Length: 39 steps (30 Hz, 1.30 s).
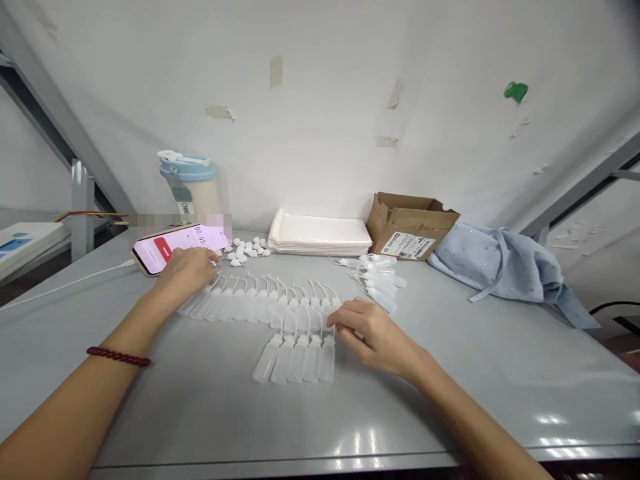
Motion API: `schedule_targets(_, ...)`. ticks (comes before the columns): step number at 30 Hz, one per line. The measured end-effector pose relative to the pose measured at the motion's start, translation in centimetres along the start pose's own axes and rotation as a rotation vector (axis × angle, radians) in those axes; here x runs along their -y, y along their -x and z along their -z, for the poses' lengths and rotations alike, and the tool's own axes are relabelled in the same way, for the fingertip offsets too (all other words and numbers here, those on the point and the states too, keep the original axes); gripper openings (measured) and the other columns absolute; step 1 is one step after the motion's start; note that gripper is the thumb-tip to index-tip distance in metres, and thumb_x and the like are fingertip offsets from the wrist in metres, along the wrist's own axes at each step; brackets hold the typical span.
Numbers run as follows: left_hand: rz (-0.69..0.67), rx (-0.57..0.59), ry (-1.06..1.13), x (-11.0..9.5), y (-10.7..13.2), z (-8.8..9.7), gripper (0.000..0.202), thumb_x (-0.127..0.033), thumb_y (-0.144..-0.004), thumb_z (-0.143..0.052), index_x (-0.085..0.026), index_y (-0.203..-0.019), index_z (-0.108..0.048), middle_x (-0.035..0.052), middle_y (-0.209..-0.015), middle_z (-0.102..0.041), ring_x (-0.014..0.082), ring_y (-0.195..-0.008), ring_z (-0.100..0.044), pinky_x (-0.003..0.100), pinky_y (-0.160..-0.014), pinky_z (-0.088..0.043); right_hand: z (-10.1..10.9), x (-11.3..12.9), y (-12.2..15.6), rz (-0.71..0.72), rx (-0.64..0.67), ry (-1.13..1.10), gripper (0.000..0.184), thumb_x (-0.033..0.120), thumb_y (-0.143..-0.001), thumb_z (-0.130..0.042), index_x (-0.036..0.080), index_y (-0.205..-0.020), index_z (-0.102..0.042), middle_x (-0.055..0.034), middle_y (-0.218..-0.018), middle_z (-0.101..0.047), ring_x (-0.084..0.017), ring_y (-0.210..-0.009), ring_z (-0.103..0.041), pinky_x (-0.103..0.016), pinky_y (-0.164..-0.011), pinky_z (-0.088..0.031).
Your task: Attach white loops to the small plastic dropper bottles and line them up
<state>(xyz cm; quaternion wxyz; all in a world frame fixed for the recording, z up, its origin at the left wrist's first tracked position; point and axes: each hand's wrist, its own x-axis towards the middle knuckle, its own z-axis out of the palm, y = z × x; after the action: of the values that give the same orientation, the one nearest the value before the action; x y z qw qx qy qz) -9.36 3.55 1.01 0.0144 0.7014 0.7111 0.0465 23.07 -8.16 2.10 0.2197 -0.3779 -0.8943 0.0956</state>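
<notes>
Several small clear plastic bottles (250, 305) with tethered caps lie in a long row across the grey table (210, 407). A shorter row of bottles (295, 357) lies nearer to me. My left hand (186, 270) reaches to the far left end of the long row, close to a phone, fingers curled down; what it holds is hidden. My right hand (373, 333) rests at the right end of the rows, fingers bent and pinching at a bottle there. A loose pile of bottles (380, 280) lies behind the right hand. Small white caps (247, 250) are scattered near the phone.
A phone (173, 245) with a running timer leans at the back left, its white cable trailing left. Behind stand a blue-lidded tumbler (193, 187), a stack of white trays (320, 235), an open cardboard box (410, 223) and a crumpled blue cloth (505, 267).
</notes>
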Motion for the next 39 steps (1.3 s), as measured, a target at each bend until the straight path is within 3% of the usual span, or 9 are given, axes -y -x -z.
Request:
schedule_targets(3,0.005,0.013,0.012,-0.1,-0.1,0.0,0.039,-0.026,-0.078,-0.047,-0.013,-0.11,-0.066,0.0102,-0.095,-0.069,0.0293,-0.091,-0.058,0.031,-0.076,-0.043,0.1,0.5,0.0,0.018,0.091,0.115,0.027,0.012,-0.083,-0.039,0.013,-0.077,-0.064,-0.0027,-0.059,-0.059,-0.013,-0.052,-0.047,-0.025,-0.054,-0.034)
schedule_targets(8,0.017,0.027,0.021,-0.4,-0.2,0.0,0.039,-0.027,-0.076,-0.048,-0.011,-0.107,-0.065,0.0113,-0.091,-0.068,0.0293,-0.089,-0.059,0.03,-0.072,-0.042,0.3,1.8,0.1,0.076,0.128,0.417,0.036,0.03,-0.089,-0.038,0.014,-0.065,-0.059,-0.0032,-0.054,-0.055,-0.013,-0.047,-0.041,-0.029,-0.05,-0.024)
schedule_targets(16,0.043,0.043,0.039,-0.7,-0.2,-0.1,0.034,-0.032,-0.079,-0.044,-0.01,-0.094,-0.065,0.0147,-0.088,-0.068,0.0307,-0.088,-0.059,0.029,-0.065,-0.041,0.7,2.7,0.1,-0.056,0.344,0.376,0.05,0.061,-0.081,-0.044,0.014,-0.073,-0.059,-0.0054,-0.06,-0.061,-0.017,-0.053,-0.051,-0.029,-0.051,-0.022)
schedule_targets(26,0.061,-0.051,0.139,-1.6,0.5,0.7,0.032,-0.036,-0.079,-0.048,-0.012,-0.092,-0.065,0.0146,-0.089,-0.068,0.0342,-0.097,-0.055,0.035,-0.073,-0.042,0.6,2.3,0.0,-0.12,0.368,0.377,0.054,0.067,-0.075,-0.048,0.014,-0.075,-0.057,-0.0063,-0.061,-0.063,-0.017,-0.052,-0.054,-0.029,-0.05,-0.019)
schedule_targets(32,0.027,-0.106,0.288,-3.1,1.8,2.0,0.035,-0.04,-0.08,-0.051,-0.01,-0.094,-0.064,0.0128,-0.094,-0.067,0.0285,-0.094,-0.056,0.033,-0.076,-0.041,0.3,2.4,0.1,-0.126,0.375,0.364,0.051,0.064,-0.074,-0.052,0.014,-0.077,-0.057,-0.006,-0.06,-0.063,-0.018,-0.052,-0.054,-0.028,-0.05,-0.019)
schedule_targets(35,-0.007,-0.195,0.451,-5.1,3.4,2.7,0.037,-0.047,-0.084,-0.047,-0.016,-0.099,-0.061,0.0061,-0.095,-0.065,0.0191,-0.084,-0.057,0.026,-0.071,-0.042,0.4,2.4,0.1,-0.129,0.369,0.339,0.046,0.06,-0.072,-0.058,0.014,-0.077,-0.058,-0.0049,-0.06,-0.062,-0.018,-0.051,-0.054,-0.028,-0.049,-0.021)
schedule_targets(37,-0.067,-0.249,0.806,-7.0,4.9,2.8,0.036,-0.051,-0.078,-0.057,-0.019,-0.094,-0.063,0.0032,-0.09,-0.064,0.0152,-0.072,-0.055,0.024,-0.064,-0.041,0.6,2.3,0.2,-0.123,0.346,0.29,0.045,0.058,-0.071,-0.06,0.014,-0.08,-0.059,-0.0038,-0.06,-0.062,-0.017,-0.051,-0.053,-0.027,-0.048,-0.024)
schedule_targets(39,-0.162,-0.187,1.096,-9.1,6.6,2.8,0.032,-0.048,-0.074,-0.065,-0.019,-0.088,-0.065,0.0015,-0.083,-0.062,0.014,-0.071,-0.053,0.023,-0.064,-0.041,0.9,2.1,0.4,-0.123,0.285,0.212,0.046,0.055,-0.071,-0.062,0.012,-0.089,-0.058,-0.0032,-0.063,-0.062,-0.016,-0.051,-0.052,-0.027,-0.048,-0.029)
